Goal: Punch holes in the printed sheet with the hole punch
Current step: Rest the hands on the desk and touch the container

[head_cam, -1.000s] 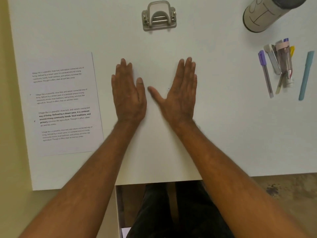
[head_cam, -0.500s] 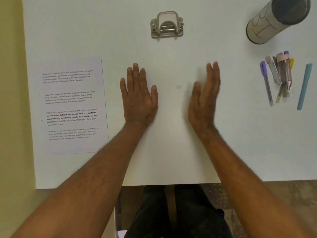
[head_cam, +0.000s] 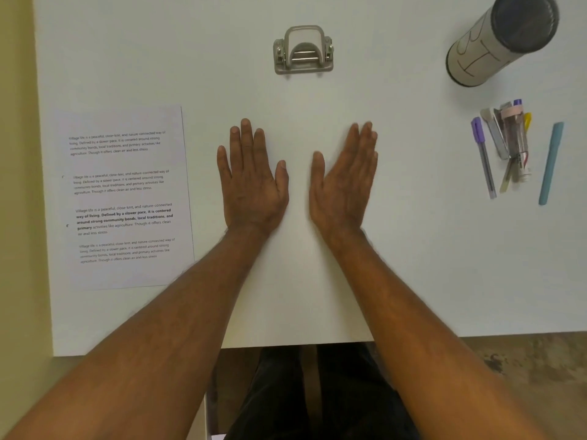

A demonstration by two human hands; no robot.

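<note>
1. The left hand (head_cam: pixel 252 182) is laid flat on the white bench (head_cam: pixel 397 249), its grip wide and empty.
2. The right hand (head_cam: pixel 344 182) is spread beside it, holding nothing.
3. The printed sheet (head_cam: pixel 124 198) is seen well to the left; the hole punch (head_cam: pixel 303 50) is set beyond both hands, untouched.

An office-style desk setting: a plain white bench (head_cam: pixel 413 265) carrying a printed sheet (head_cam: pixel 127 198), a metal hole punch (head_cam: pixel 303 50), a cluster of pens (head_cam: pixel 508 147) and a cylindrical container (head_cam: pixel 495 46), beside a yellow wall (head_cam: pixel 16 185).
</note>
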